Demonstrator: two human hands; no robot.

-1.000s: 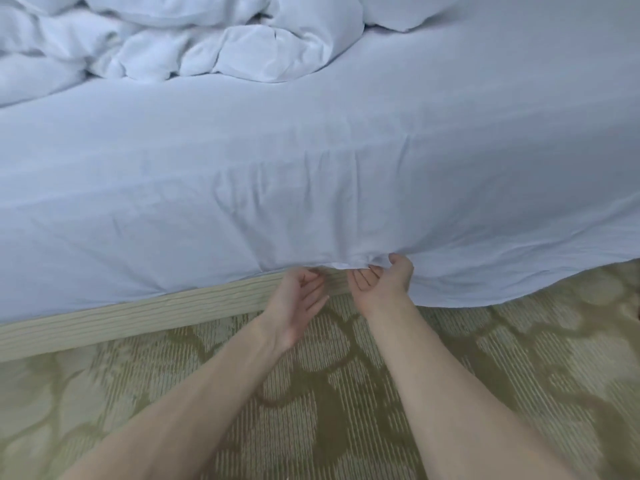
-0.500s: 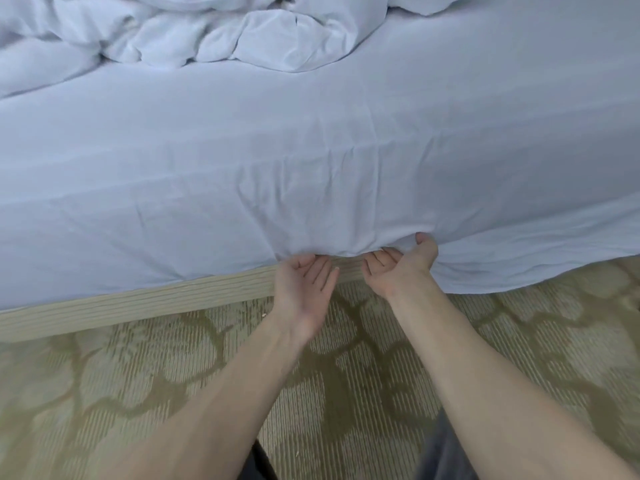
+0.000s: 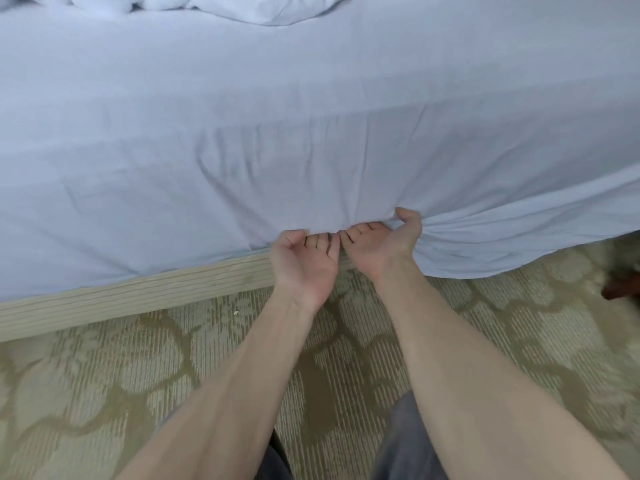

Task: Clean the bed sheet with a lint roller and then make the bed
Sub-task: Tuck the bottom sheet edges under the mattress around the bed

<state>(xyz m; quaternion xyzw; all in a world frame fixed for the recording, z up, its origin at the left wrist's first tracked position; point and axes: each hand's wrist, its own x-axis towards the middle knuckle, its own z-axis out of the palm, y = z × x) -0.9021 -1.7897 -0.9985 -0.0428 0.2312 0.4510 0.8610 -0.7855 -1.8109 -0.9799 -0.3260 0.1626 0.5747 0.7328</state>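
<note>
The pale blue bed sheet (image 3: 311,140) covers the mattress top and its near side. Both my hands are palm-up at the sheet's lower edge, just above the bed base. My left hand (image 3: 304,263) has its fingers pushed under the edge, fingertips hidden by fabric. My right hand (image 3: 379,245) sits beside it, touching it; its fingers go under the sheet and its thumb presses on the outside, pinching the cloth. Creases fan out from that grip. To the right an untucked flap of the sheet (image 3: 502,251) hangs down onto the floor. No lint roller is in view.
A rumpled white duvet (image 3: 259,8) lies at the far side of the bed. The light wooden bed base (image 3: 138,296) runs along the floor to the left. Patterned olive carpet (image 3: 104,375) lies beneath me. A dark brown object (image 3: 620,289) sits at the right edge.
My fingers have slid deeper under the sheet's edge, and my left hand has closed up against my right. The view has tilted down, so less of the duvet shows.
</note>
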